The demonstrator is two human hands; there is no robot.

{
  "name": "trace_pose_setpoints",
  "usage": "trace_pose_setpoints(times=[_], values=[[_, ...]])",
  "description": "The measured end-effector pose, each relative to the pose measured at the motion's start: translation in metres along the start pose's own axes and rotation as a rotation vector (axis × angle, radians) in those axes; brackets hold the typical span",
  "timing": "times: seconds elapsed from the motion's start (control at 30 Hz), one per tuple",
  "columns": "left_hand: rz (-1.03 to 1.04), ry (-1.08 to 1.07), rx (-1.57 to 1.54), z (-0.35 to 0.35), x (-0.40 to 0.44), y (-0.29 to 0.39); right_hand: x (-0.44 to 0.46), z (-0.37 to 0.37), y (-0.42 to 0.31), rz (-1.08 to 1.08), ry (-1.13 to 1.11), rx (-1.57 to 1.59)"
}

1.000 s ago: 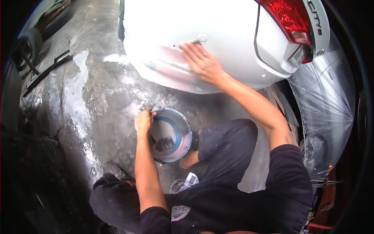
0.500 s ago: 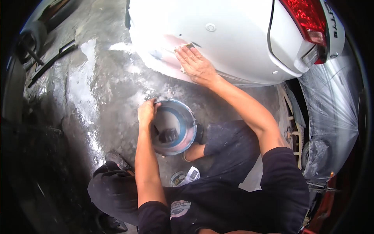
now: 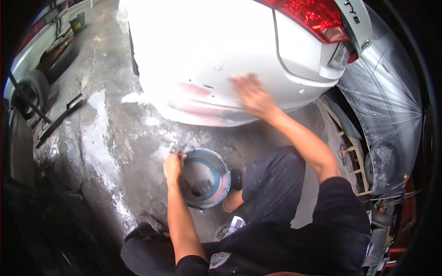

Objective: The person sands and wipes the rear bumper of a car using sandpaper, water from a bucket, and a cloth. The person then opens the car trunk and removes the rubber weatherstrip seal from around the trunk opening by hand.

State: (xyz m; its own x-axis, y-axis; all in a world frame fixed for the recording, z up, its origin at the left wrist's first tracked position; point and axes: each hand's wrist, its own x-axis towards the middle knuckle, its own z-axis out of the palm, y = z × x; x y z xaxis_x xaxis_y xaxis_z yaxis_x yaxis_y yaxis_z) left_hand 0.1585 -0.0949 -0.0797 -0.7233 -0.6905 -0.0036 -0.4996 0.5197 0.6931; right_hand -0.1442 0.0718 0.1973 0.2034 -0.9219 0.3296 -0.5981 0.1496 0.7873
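Observation:
My left hand (image 3: 173, 166) grips the rim of a blue-grey bucket (image 3: 221, 188) on the floor, fingers hooked over its upper left edge. Cloudy liquid and a dark reflection show inside it. Higher up, my right hand (image 3: 254, 97) lies against the white car bumper (image 3: 184, 60), blurred by motion. A thin dark edge of what looks like sandpaper (image 3: 251, 75) peeks out at its fingertips; the palm covers the rest. Left of this hand, the bumper has pinkish sanded patches (image 3: 193, 89) and small dark spots.
A red tail light (image 3: 317, 20) sits above the bumper. Plastic sheeting (image 3: 386, 101) drapes another car at the right. On the left are a tyre (image 3: 34, 89) and a black metal bar (image 3: 60, 119). A small tub (image 3: 222, 231) stands by my legs on the wet concrete floor (image 3: 110, 152).
My right hand has slid rightward along the bumper, off the pinkish patches. My left hand stays on the bucket rim. The view has shifted, so the bucket appears lower.

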Motion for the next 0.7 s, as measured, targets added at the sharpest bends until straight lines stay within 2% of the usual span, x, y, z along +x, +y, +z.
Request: trace_pose_setpoints(times=[0.03,0.07,0.13,0.17,0.23,0.3,0.33,0.43,0.47,0.57,0.7], values=[[-0.036,-0.076,0.012,-0.002,0.004,0.001,-0.038,-0.005,0.015,0.088,0.046,0.089],[-0.025,-0.074,0.073,-0.001,0.006,0.003,-0.038,-0.023,0.026,0.162,0.094,0.185],[0.004,-0.088,0.155,0.003,0.004,0.008,-0.013,-0.014,0.031,0.146,0.078,0.168],[0.01,-0.06,0.125,0.005,0.004,0.006,0.019,-0.022,0.029,0.137,0.056,0.16],[0.027,-0.036,0.117,0.006,-0.003,-0.001,0.124,-0.049,0.017,0.194,0.199,0.353],[0.008,-0.047,0.07,0.005,0.002,-0.001,0.18,-0.066,0.009,0.225,0.15,0.156],[0.024,-0.042,0.079,0.004,0.002,-0.003,0.172,-0.074,0.019,0.213,0.26,0.318],[0.021,-0.038,0.065,0.006,0.008,-0.008,0.082,-0.075,0.054,0.306,0.22,0.207],[0.012,-0.044,0.089,0.005,0.006,-0.005,0.078,-0.087,0.057,0.342,0.2,0.191],[-0.022,-0.095,0.169,0.006,0.007,0.004,0.136,-0.076,0.05,0.403,0.267,0.198],[-0.008,-0.075,0.069,0.005,0.006,0.004,0.258,-0.072,0.038,0.297,0.383,0.167]])
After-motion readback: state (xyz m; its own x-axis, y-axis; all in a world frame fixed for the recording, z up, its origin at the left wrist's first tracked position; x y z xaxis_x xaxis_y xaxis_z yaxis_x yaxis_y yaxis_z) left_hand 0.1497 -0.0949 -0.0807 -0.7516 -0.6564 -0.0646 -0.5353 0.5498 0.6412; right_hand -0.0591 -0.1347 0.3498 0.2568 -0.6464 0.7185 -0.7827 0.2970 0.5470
